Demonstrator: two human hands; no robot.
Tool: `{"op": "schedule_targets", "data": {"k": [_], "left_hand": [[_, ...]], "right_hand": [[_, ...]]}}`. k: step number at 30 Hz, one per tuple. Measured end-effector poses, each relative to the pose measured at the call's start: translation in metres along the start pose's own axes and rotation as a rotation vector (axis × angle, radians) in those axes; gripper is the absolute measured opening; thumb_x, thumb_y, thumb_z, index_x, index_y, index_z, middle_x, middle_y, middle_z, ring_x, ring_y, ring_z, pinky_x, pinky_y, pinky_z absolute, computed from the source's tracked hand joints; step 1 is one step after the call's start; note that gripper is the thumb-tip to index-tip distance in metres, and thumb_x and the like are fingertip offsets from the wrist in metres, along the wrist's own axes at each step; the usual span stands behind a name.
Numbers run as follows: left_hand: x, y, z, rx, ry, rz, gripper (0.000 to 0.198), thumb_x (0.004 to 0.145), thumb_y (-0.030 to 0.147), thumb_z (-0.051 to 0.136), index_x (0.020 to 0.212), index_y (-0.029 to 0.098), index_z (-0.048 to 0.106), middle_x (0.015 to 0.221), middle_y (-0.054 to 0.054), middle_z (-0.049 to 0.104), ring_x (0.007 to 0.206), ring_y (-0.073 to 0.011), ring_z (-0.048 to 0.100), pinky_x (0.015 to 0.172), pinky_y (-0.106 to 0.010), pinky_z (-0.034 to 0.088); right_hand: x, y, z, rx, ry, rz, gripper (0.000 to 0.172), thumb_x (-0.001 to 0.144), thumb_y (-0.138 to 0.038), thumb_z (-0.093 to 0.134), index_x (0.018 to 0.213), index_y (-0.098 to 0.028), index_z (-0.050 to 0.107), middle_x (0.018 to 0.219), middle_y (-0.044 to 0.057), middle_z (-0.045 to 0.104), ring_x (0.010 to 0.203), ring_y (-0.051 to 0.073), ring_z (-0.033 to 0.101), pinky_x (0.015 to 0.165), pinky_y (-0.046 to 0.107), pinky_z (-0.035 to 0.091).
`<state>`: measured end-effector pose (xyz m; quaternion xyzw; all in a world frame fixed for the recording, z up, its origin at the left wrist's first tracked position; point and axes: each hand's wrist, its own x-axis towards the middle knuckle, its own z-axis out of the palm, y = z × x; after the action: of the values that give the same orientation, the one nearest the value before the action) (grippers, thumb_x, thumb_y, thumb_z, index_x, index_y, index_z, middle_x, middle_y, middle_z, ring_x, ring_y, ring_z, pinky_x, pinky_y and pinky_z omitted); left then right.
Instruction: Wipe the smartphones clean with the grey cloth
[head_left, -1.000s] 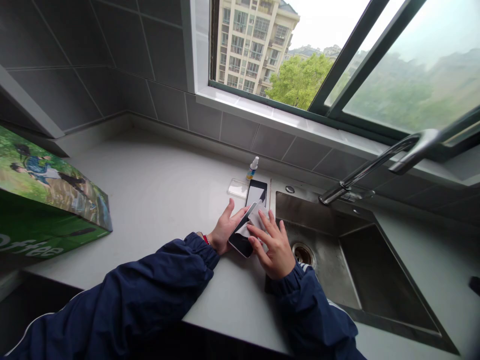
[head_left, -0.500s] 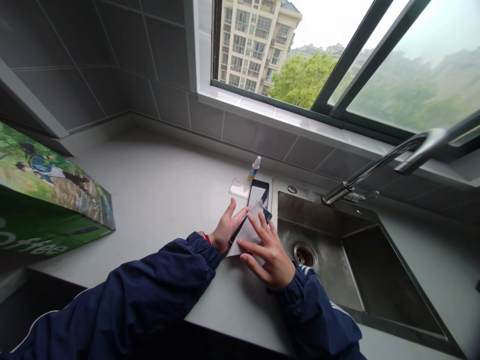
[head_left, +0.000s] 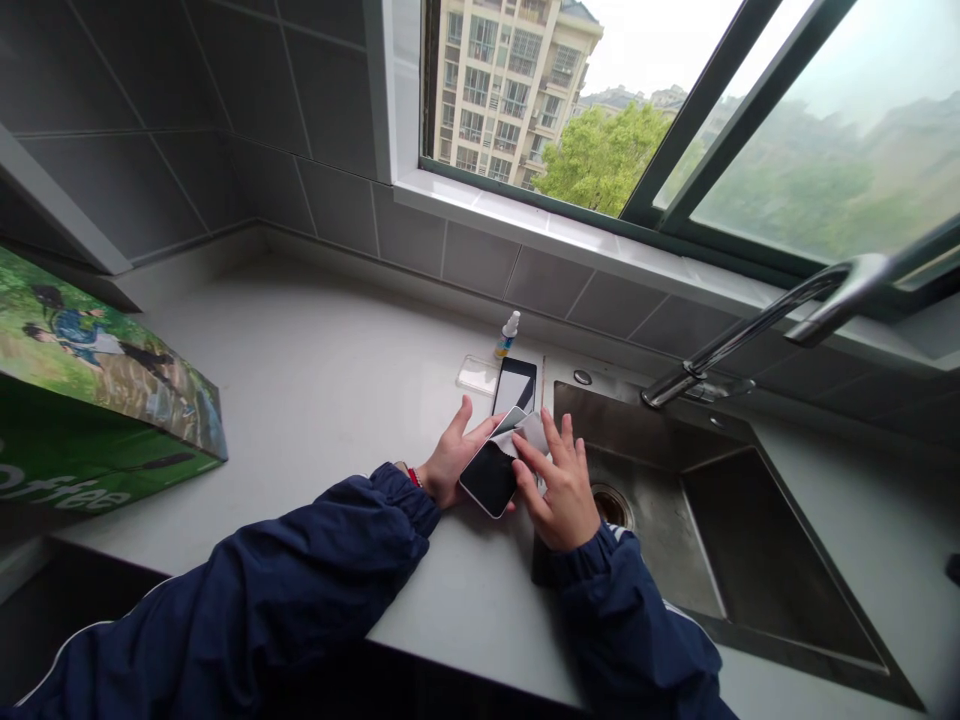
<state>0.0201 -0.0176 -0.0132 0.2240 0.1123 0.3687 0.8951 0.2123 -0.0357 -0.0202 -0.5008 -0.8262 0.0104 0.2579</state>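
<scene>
My left hand [head_left: 448,462] is closed around a smartphone [head_left: 489,482], its dark screen facing up and tilted over the counter. My right hand [head_left: 559,490] has its fingertips on a pale grey wiping cloth [head_left: 531,432], which lies over the phone's upper right part. The cloth hides some of that end of the screen. Just beyond the held phone, a second dark phone [head_left: 515,385] lies flat on the counter. Beside it are a clear phone case [head_left: 476,374] and a small white-capped spray bottle [head_left: 506,338] standing upright.
To the right, a steel sink [head_left: 701,540] is set into the pale countertop [head_left: 300,400], with a chrome faucet [head_left: 750,340] behind it. A green printed box [head_left: 112,400] stands at the left. Tiled wall and a sliding window run along the back.
My right hand has slid the cloth up and to the right across the phone, uncovering the lower screen. My left hand keeps the phone in nearly the same place.
</scene>
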Motion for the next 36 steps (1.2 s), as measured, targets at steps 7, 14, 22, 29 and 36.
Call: {"op": "schedule_targets", "data": {"k": [7,14,22,29,36], "left_hand": [[0.002,-0.001,-0.001,-0.017,0.115,0.074,0.091,0.087,0.079,0.027,0.153,0.016,0.034,0.133,-0.017,0.061,0.112,-0.0305,0.064,0.102,-0.043,0.044],[0.002,-0.002,0.000,-0.059,0.086,0.080,0.091,0.088,0.078,0.031,0.154,0.016,0.031,0.136,-0.018,0.060,0.120,-0.0323,0.061,0.107,-0.044,0.039],[0.000,-0.001,-0.001,-0.007,0.153,0.069,0.097,0.084,0.082,0.030,0.155,0.016,0.029,0.136,-0.019,0.058,0.106,-0.0324,0.066,0.096,-0.046,0.049],[-0.001,0.003,-0.001,0.013,0.031,-0.013,0.094,0.082,0.085,0.026,0.155,0.027,0.028,0.133,-0.020,0.058,0.093,-0.0361,0.068,0.069,-0.052,0.056],[0.003,0.000,0.001,-0.041,0.135,0.062,0.093,0.086,0.080,0.027,0.152,0.014,0.035,0.129,-0.020,0.062,0.110,-0.0335,0.065,0.095,-0.046,0.048]], "right_hand": [[-0.001,-0.021,-0.011,0.154,-0.217,-0.326,0.042,0.098,-0.032,0.051,0.139,-0.024,0.056,0.163,0.009,0.024,0.151,0.034,0.014,0.117,0.062,0.026],[-0.001,-0.016,-0.007,0.091,-0.073,-0.172,0.037,0.100,-0.025,0.046,0.132,-0.028,0.063,0.164,0.004,0.017,0.151,0.036,0.008,0.115,0.066,0.025],[0.002,-0.011,-0.011,0.157,-0.165,-0.353,0.036,0.098,-0.026,0.050,0.130,-0.028,0.065,0.159,0.005,0.034,0.150,0.033,0.020,0.118,0.061,0.025],[0.003,0.010,-0.004,0.193,-0.075,-0.188,0.055,0.100,-0.033,0.047,0.153,-0.025,0.035,0.152,0.008,0.046,0.146,0.028,0.033,0.119,0.056,0.029],[0.002,-0.005,-0.007,0.138,-0.203,-0.260,0.053,0.102,-0.034,0.042,0.153,-0.022,0.035,0.156,0.010,0.038,0.149,0.031,0.026,0.118,0.063,0.023]]}}
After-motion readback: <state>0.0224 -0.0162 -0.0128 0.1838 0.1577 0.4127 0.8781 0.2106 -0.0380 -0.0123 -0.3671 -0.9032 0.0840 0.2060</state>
